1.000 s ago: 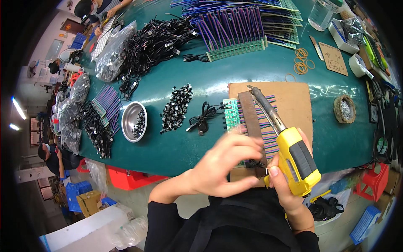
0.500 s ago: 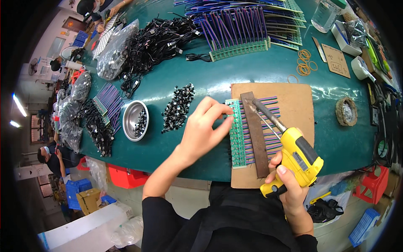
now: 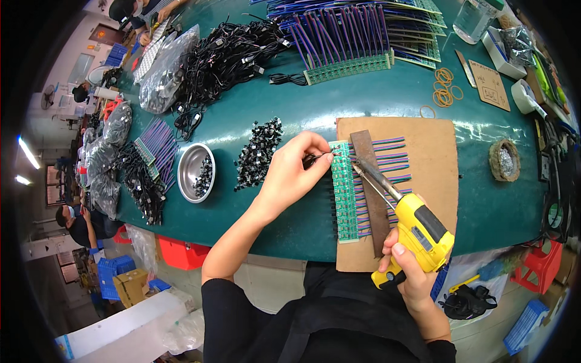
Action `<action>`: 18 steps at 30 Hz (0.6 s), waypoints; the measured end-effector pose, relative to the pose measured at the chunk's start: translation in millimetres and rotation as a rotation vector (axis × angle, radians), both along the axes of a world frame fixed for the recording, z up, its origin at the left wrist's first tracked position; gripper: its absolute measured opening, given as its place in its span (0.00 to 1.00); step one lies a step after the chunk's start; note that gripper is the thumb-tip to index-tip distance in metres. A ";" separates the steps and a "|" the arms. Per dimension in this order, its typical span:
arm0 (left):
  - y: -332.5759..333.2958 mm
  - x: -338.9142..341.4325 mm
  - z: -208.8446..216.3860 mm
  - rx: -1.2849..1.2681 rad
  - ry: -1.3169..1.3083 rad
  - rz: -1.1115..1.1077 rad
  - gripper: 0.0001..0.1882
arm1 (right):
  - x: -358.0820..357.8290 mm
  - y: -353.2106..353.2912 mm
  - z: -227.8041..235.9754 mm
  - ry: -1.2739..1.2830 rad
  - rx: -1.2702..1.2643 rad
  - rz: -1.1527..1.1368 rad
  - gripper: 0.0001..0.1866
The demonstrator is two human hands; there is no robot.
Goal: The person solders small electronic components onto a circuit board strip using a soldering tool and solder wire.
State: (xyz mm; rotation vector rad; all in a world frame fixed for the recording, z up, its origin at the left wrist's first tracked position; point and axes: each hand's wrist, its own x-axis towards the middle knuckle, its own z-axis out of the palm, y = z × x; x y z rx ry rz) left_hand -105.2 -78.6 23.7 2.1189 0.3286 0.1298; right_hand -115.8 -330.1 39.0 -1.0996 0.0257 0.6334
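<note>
Now we solder: our left hand (image 3: 290, 175) pinches a small black part (image 3: 315, 159) against the green board strip (image 3: 345, 190), our right hand (image 3: 408, 272) clenches the yellow soldering gun (image 3: 417, 227), whose tip must next meet that joint

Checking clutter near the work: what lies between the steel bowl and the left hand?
Head view: a loose pile of small black parts lies on the green table between the bowl and the left hand.

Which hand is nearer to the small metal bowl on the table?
The left hand: it is just right of the metal bowl. The right hand, holding the yellow soldering gun, is farther right.
</note>
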 end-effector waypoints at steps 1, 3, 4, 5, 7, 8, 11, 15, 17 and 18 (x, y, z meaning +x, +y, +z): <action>1.7 1.3 -1.6 0.041 -0.013 -0.039 0.06 | -0.2 1.7 1.0 0.001 0.000 0.000 0.26; 3.0 3.6 -2.1 0.083 -0.025 -0.077 0.06 | -1.1 5.3 3.5 -0.009 -0.036 -0.028 0.23; 2.2 5.0 -1.5 0.110 -0.014 -0.083 0.06 | -1.3 4.3 2.7 -0.008 -0.035 -0.027 0.23; 0.9 5.7 -1.1 0.137 -0.003 -0.089 0.06 | -1.5 2.4 0.4 0.003 -0.017 -0.004 0.25; -2.6 7.8 -3.6 0.147 0.009 -0.090 0.05 | -2.1 0.4 -4.0 0.014 -0.003 0.015 0.27; -4.0 8.3 -4.7 0.159 0.020 -0.089 0.05 | -2.6 -0.1 -5.6 0.020 -0.009 0.026 0.29; -6.1 7.7 -7.8 0.185 0.022 -0.057 0.05 | -5.4 4.2 0.6 0.015 -0.058 0.005 0.26; -8.4 6.1 -7.5 0.201 0.034 -0.073 0.04 | -5.1 4.2 7.8 -0.005 -0.098 -0.002 0.26; -9.6 5.0 -8.2 0.224 0.001 -0.062 0.04 | -5.8 -0.4 2.0 0.017 -0.113 0.037 0.29; -10.4 4.8 -9.1 0.223 0.002 -0.063 0.04 | -6.0 -2.1 -0.2 0.038 -0.128 0.074 0.31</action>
